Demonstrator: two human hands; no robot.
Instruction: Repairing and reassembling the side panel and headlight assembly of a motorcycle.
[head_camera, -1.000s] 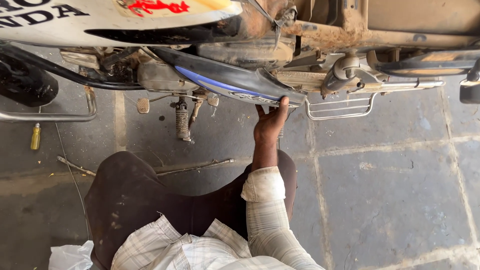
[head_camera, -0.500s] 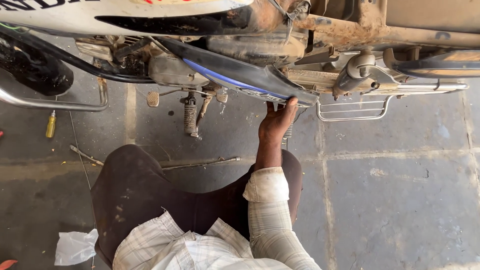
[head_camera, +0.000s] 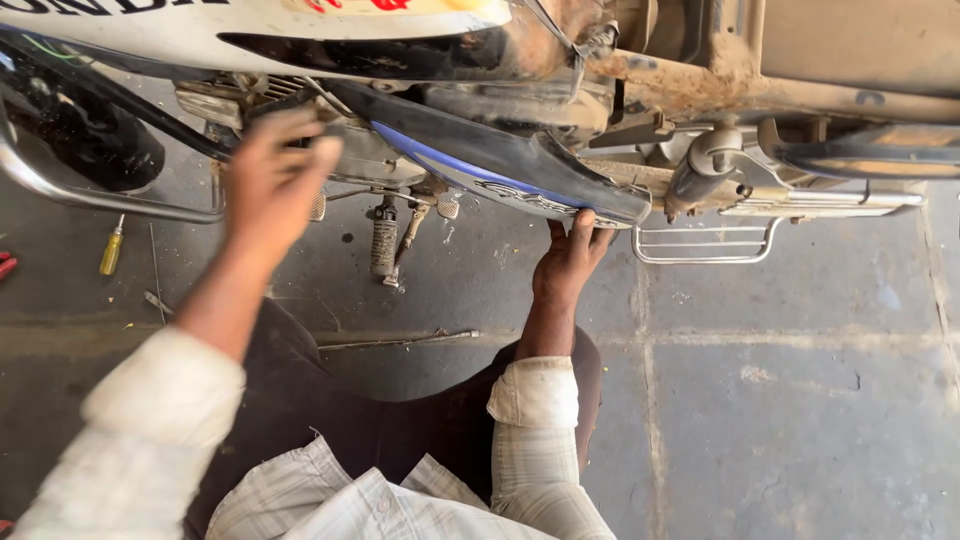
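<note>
Head view: right hand curls fingers around lower edge of dark side panel at motorcycle's middle. Left hand, blurred, fingers loosely open, reaches toward engine. Yellow-handled screwdriver on floor, far left.

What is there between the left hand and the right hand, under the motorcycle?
In the head view, a footpeg and a kickstand hang between the left hand and right hand.
</note>
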